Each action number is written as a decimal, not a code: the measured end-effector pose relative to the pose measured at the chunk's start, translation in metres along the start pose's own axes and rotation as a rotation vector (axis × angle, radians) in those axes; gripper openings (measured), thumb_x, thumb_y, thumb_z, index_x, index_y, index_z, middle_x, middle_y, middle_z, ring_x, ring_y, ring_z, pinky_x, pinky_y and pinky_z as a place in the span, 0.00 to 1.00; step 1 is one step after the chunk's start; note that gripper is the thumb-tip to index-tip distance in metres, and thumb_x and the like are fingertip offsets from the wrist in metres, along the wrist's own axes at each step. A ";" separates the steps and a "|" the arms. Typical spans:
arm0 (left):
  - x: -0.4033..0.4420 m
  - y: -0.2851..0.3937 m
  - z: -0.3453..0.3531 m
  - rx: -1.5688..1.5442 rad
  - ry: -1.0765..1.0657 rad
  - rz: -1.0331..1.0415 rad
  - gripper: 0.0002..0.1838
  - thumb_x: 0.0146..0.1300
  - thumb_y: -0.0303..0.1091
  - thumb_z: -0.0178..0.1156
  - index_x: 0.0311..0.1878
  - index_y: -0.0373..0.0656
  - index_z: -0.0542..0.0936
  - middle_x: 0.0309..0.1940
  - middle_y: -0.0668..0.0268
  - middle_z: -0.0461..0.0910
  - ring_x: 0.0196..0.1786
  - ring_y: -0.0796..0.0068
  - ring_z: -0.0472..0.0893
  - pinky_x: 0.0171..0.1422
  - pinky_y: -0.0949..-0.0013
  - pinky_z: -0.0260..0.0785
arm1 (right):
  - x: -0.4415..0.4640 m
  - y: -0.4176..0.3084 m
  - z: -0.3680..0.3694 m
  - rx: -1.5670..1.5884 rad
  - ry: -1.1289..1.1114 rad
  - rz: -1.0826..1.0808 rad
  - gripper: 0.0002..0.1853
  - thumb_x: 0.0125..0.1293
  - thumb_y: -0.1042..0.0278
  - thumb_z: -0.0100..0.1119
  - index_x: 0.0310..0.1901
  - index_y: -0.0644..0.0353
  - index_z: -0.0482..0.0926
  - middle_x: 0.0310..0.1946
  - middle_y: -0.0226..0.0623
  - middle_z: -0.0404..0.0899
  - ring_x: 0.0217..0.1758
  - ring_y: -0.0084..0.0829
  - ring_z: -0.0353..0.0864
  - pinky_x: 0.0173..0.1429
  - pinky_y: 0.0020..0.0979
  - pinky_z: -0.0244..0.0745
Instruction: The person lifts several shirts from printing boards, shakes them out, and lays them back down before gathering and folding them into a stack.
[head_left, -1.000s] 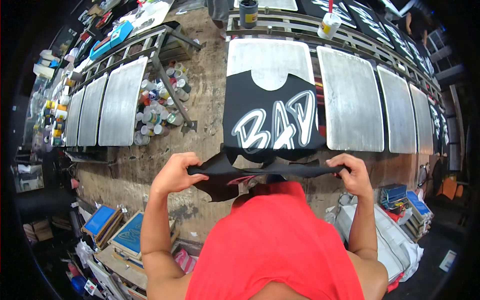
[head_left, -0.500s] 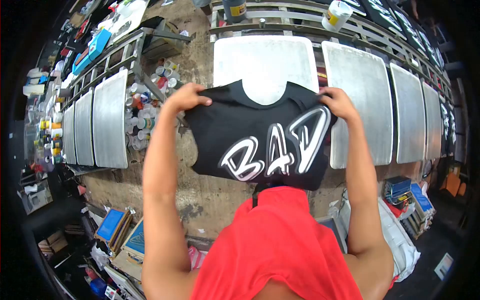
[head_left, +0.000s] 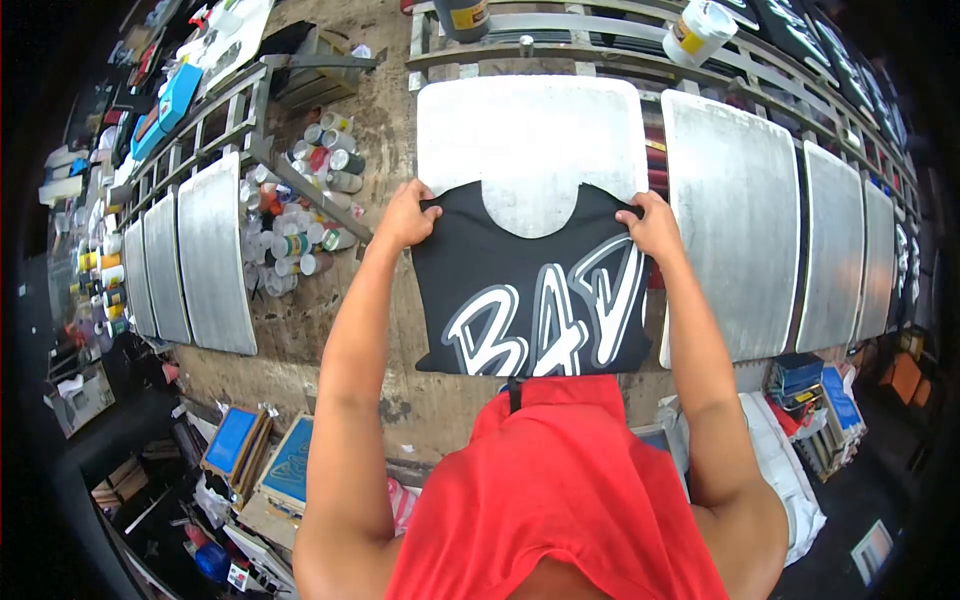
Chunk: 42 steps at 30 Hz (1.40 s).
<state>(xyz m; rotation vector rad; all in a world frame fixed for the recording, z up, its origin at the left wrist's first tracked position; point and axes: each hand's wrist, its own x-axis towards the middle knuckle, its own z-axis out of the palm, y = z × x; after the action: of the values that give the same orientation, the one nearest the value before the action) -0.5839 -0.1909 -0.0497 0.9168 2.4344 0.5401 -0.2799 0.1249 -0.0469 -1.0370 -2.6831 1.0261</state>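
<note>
Shirt panel [head_left: 530, 275] lettered "BAD" is held over the near part of a pale platen [head_left: 530, 125] in the head view, shoulder corners pinched by left-hand grip [head_left: 407, 215] and right-hand grip [head_left: 655, 225]; even tension should keep it square, wrinkle-free.

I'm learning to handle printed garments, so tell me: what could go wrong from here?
Both the left hand and right hand grip the black garment only at its shoulders, so uneven pulling might skew or stretch it against the pale board.

Its lower edge appears close to the red shirt, so the white lettering could brush it and perhaps smear; whether the print is dry, I cannot tell.
</note>
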 end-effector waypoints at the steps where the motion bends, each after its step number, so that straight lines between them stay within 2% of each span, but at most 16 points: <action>1: 0.002 0.001 -0.001 0.000 0.002 0.005 0.25 0.55 0.36 0.71 0.54 0.35 0.76 0.56 0.44 0.78 0.56 0.45 0.78 0.61 0.55 0.71 | 0.000 0.004 -0.001 -0.070 0.041 -0.036 0.16 0.56 0.63 0.72 0.40 0.66 0.80 0.43 0.53 0.80 0.46 0.53 0.80 0.53 0.44 0.74; 4: 0.003 -0.005 0.000 -0.170 0.017 -0.106 0.32 0.56 0.36 0.72 0.60 0.33 0.70 0.62 0.46 0.73 0.62 0.51 0.76 0.65 0.57 0.69 | 0.000 0.024 0.003 -0.161 0.135 -0.063 0.24 0.54 0.67 0.74 0.52 0.64 0.77 0.53 0.50 0.77 0.50 0.52 0.80 0.57 0.44 0.74; 7: 0.000 -0.015 -0.001 -0.362 -0.050 -0.159 0.32 0.57 0.37 0.72 0.62 0.34 0.71 0.54 0.47 0.80 0.61 0.58 0.78 0.65 0.59 0.69 | 0.000 0.061 0.017 0.718 -0.029 0.160 0.38 0.55 0.73 0.72 0.68 0.63 0.67 0.55 0.50 0.79 0.54 0.42 0.82 0.59 0.37 0.75; 10: -0.010 -0.026 -0.008 -0.282 -0.202 -0.244 0.33 0.59 0.39 0.71 0.64 0.36 0.71 0.53 0.53 0.81 0.59 0.61 0.78 0.63 0.57 0.70 | -0.001 0.055 -0.005 0.412 -0.174 0.361 0.36 0.55 0.71 0.73 0.66 0.64 0.70 0.52 0.51 0.82 0.55 0.40 0.82 0.59 0.34 0.75; 12: -0.011 -0.036 -0.007 -0.756 -0.482 -0.482 0.32 0.60 0.39 0.71 0.65 0.39 0.72 0.53 0.58 0.81 0.58 0.64 0.79 0.62 0.56 0.70 | -0.002 0.038 -0.014 0.251 -0.160 0.359 0.33 0.55 0.68 0.74 0.63 0.64 0.73 0.52 0.52 0.82 0.55 0.42 0.83 0.59 0.36 0.75; 14: -0.017 -0.036 -0.001 -0.775 -0.418 -0.528 0.28 0.61 0.39 0.70 0.62 0.40 0.74 0.54 0.62 0.81 0.55 0.65 0.80 0.60 0.57 0.72 | -0.004 0.022 -0.018 -0.070 -0.147 0.361 0.29 0.54 0.62 0.75 0.57 0.65 0.80 0.52 0.54 0.82 0.55 0.46 0.83 0.59 0.38 0.76; 15: -0.022 -0.033 0.002 -0.860 -0.368 -0.541 0.31 0.60 0.38 0.71 0.64 0.39 0.72 0.55 0.60 0.80 0.54 0.64 0.81 0.59 0.57 0.74 | -0.006 0.025 -0.013 -0.131 -0.052 0.286 0.26 0.52 0.59 0.76 0.48 0.68 0.83 0.45 0.55 0.84 0.47 0.47 0.85 0.53 0.39 0.78; 20: -0.036 -0.036 0.013 -1.234 -0.280 -0.561 0.33 0.60 0.37 0.71 0.64 0.30 0.69 0.56 0.56 0.80 0.54 0.61 0.82 0.58 0.58 0.78 | -0.006 0.026 -0.017 -0.171 0.018 0.292 0.20 0.49 0.59 0.77 0.37 0.67 0.85 0.35 0.53 0.86 0.41 0.45 0.86 0.48 0.40 0.79; 24: -0.045 -0.052 0.026 -1.476 -0.425 -0.581 0.30 0.61 0.34 0.71 0.60 0.27 0.70 0.52 0.56 0.81 0.53 0.61 0.83 0.57 0.59 0.78 | -0.014 0.029 -0.018 -0.021 -0.019 0.335 0.17 0.51 0.61 0.75 0.35 0.67 0.83 0.32 0.49 0.84 0.37 0.39 0.84 0.45 0.37 0.77; 26: -0.051 -0.057 0.034 -1.341 -0.069 -0.436 0.27 0.64 0.36 0.69 0.59 0.30 0.71 0.51 0.57 0.81 0.52 0.60 0.83 0.59 0.59 0.77 | -0.023 0.031 -0.010 0.055 0.159 0.057 0.14 0.53 0.63 0.71 0.35 0.65 0.82 0.34 0.44 0.84 0.37 0.37 0.83 0.48 0.35 0.77; 28: -0.056 -0.064 0.039 -1.408 -0.011 -0.356 0.28 0.64 0.40 0.68 0.60 0.33 0.71 0.51 0.59 0.81 0.53 0.60 0.82 0.58 0.58 0.76 | -0.029 0.049 0.006 0.566 0.152 0.255 0.14 0.56 0.67 0.72 0.40 0.64 0.80 0.38 0.34 0.83 0.39 0.25 0.81 0.46 0.29 0.77; 30: -0.065 -0.061 0.035 -1.466 0.052 -0.264 0.29 0.64 0.44 0.68 0.60 0.35 0.71 0.51 0.60 0.82 0.53 0.61 0.82 0.58 0.57 0.75 | -0.050 0.021 -0.002 0.720 0.106 0.353 0.17 0.54 0.71 0.74 0.43 0.66 0.79 0.37 0.36 0.84 0.40 0.27 0.83 0.47 0.29 0.78; 33: -0.084 -0.038 0.029 -1.195 -0.077 -0.621 0.36 0.61 0.57 0.68 0.63 0.40 0.72 0.51 0.65 0.82 0.55 0.66 0.79 0.54 0.54 0.73 | -0.049 0.025 0.000 0.665 0.036 0.429 0.18 0.52 0.77 0.73 0.45 0.68 0.79 0.38 0.40 0.84 0.41 0.29 0.84 0.46 0.30 0.79; 36: -0.085 -0.040 0.036 -1.302 -0.324 -0.659 0.34 0.62 0.57 0.67 0.61 0.39 0.74 0.52 0.64 0.82 0.54 0.65 0.80 0.54 0.55 0.75 | -0.049 0.016 -0.008 0.840 -0.032 0.591 0.17 0.53 0.80 0.70 0.45 0.67 0.79 0.39 0.40 0.85 0.40 0.30 0.85 0.45 0.31 0.80; 40: -0.081 -0.059 0.059 -1.425 -0.233 -0.547 0.30 0.64 0.45 0.69 0.60 0.34 0.73 0.50 0.57 0.83 0.54 0.62 0.82 0.57 0.54 0.76 | -0.052 0.037 0.004 1.027 -0.015 0.564 0.17 0.56 0.77 0.69 0.48 0.67 0.78 0.34 0.39 0.85 0.30 0.33 0.85 0.37 0.37 0.82; 42: -0.087 -0.047 0.049 -1.402 -0.153 -0.567 0.30 0.63 0.41 0.69 0.61 0.33 0.72 0.50 0.55 0.82 0.54 0.61 0.82 0.58 0.54 0.76 | -0.064 0.021 -0.004 0.950 -0.052 0.606 0.17 0.56 0.78 0.68 0.48 0.66 0.78 0.35 0.39 0.84 0.32 0.33 0.85 0.38 0.36 0.82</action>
<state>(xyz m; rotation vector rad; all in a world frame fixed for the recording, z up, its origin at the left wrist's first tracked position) -0.5224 -0.2738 -0.0877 -0.3017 1.4244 1.5078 -0.2175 0.0990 -0.0471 -1.5350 -1.4864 2.1027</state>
